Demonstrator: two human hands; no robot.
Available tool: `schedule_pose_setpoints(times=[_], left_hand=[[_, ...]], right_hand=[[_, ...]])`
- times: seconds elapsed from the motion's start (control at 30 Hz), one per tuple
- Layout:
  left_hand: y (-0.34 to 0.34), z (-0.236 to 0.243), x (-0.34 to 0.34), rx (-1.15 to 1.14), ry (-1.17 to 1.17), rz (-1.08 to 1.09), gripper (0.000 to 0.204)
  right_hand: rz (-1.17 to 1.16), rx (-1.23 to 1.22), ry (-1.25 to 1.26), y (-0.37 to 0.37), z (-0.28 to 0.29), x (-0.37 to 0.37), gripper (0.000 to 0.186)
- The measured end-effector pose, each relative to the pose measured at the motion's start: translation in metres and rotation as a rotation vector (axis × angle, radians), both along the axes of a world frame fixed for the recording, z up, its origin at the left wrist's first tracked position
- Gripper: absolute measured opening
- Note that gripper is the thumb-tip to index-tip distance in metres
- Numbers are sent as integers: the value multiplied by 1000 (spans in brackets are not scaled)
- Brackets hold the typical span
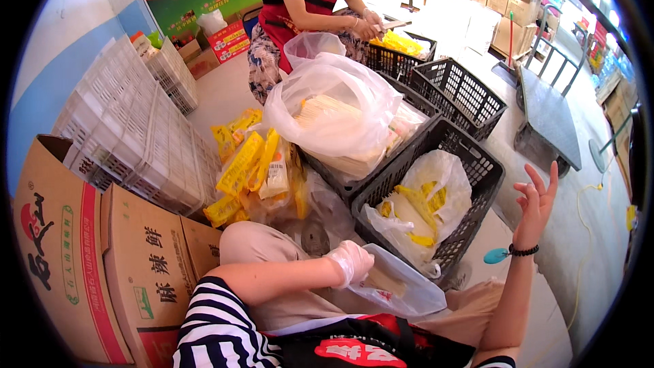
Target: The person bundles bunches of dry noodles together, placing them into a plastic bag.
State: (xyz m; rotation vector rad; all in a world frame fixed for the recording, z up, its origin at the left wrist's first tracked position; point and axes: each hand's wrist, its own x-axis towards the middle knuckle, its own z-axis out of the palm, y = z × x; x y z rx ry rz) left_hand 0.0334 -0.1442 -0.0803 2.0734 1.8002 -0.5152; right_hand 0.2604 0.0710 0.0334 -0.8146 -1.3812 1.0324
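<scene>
My left hand point(349, 263), in a thin clear glove, is closed at the edge of a translucent plastic bag point(426, 298) spread across my lap. Something pale and flat shows inside that bag. My right hand point(536, 206) is raised at the right with its fingers spread and nothing in it. A dark bead bracelet point(523, 250) with a teal tag circles that wrist. Ahead of my lap, a black crate point(470, 228) contains a plastic bag point(446, 167) with yellow-and-white packets. Beyond it, a large open plastic bag point(283, 105) of pale sticks rests on another black crate.
Yellow packets point(242, 163) are heaped left of the crates. White crates point(129, 129) and cardboard boxes point(146, 259) line the left side. Across from me, a person point(306, 13) in a red apron works over a black crate. A flatbed trolley point(548, 112) stands at the right.
</scene>
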Motion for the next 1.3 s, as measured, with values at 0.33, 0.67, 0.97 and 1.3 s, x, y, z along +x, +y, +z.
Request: schedule_pose_setpoints(times=[0.33,0.67,0.97,1.3], left_hand=[[-2,14,2,-32,-65,51,41],[4,24,-1,65,-165,-17,37],[3,74,-25,154,-231,-11,47],[24,64,-39,42,-344,27,50]], right_hand=[[400,-83,-36,-12,-20,-24,53],[370,315,-1078,-16,-63,-22,31],[740,67,-1573,26,-126,-42,27],[609,-75,-1749,69,-365,-125,58]])
